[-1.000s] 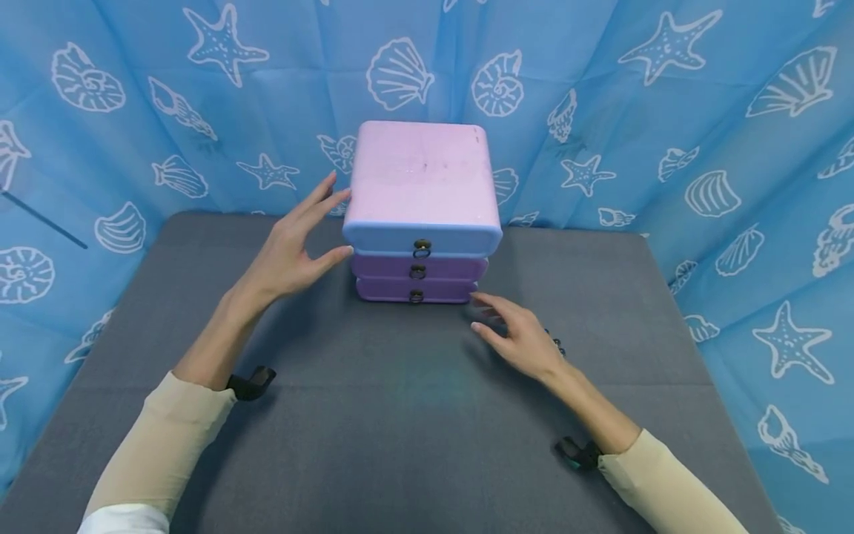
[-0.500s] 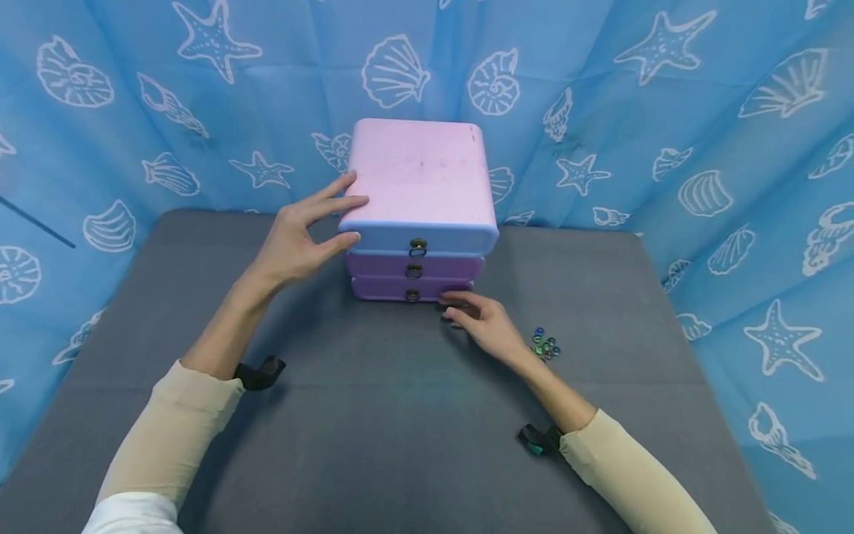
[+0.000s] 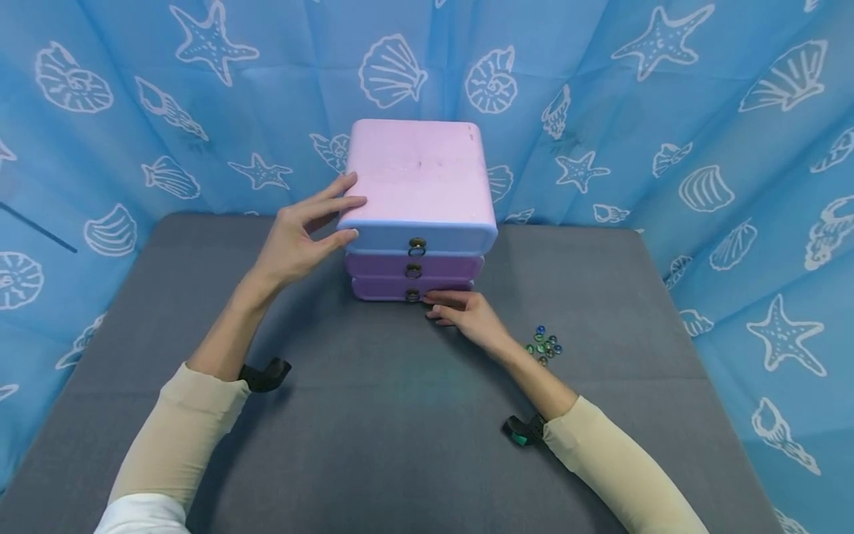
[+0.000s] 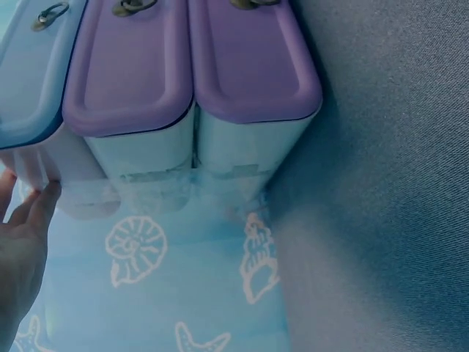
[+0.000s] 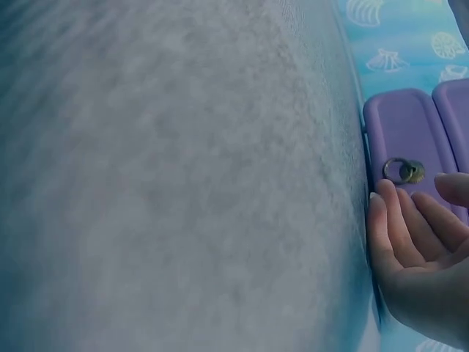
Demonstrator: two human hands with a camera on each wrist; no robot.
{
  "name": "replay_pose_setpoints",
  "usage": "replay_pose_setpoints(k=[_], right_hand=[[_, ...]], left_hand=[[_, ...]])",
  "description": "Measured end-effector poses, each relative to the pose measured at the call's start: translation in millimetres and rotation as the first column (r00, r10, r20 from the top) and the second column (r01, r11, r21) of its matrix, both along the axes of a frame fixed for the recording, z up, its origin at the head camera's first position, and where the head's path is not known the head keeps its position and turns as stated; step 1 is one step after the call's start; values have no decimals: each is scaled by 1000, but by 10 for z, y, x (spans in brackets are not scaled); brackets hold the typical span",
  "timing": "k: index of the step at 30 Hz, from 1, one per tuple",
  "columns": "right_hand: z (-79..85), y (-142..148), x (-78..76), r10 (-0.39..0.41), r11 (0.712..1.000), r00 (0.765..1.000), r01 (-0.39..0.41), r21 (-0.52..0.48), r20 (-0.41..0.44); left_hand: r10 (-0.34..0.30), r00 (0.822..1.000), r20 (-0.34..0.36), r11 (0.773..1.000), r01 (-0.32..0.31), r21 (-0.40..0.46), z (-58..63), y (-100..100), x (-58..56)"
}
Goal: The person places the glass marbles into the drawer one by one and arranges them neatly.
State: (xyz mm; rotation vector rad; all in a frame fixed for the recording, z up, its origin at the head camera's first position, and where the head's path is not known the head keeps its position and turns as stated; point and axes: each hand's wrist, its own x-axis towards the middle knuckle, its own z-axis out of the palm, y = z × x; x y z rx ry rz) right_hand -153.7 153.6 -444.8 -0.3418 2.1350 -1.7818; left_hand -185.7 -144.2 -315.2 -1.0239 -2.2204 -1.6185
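Observation:
A small chest of drawers (image 3: 420, 174) stands at the back of the table, with a pink top. Its top drawer (image 3: 380, 239) has a blue front; the two lower fronts are purple. My left hand (image 3: 287, 241) rests on the chest's upper left side, fingers spread and fairly straight, thumb at the blue front's edge. Low in front, my right hand (image 3: 474, 320) reaches to the bottom drawer (image 3: 380, 289). In the right wrist view its fingertips (image 5: 385, 189) are right at that drawer's ring pull (image 5: 413, 172), not curled round it. All drawers look closed.
Several small glass beads (image 3: 541, 348) lie on the grey table (image 3: 373, 445), right of my right forearm. A blue curtain (image 3: 293, 96) with white shells and starfish hangs close behind the chest and along both sides.
My left hand has moved right onto the chest's side. My right hand has slid left along the bottom drawer to its ring pull, uncovering the glass beads.

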Motion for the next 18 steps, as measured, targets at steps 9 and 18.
replay_pose_setpoints(k=[9, 18], right_hand=[[-10, -111, -8, -26, 999, 999, 25, 25, 40], [-39, -217, -72, -44, 998, 988, 50, -39, 147]], left_hand=[[-12, 1000, 25, 1000, 12, 14, -40, 9, -7], [-13, 999, 38, 1000, 12, 10, -22, -4, 2]])
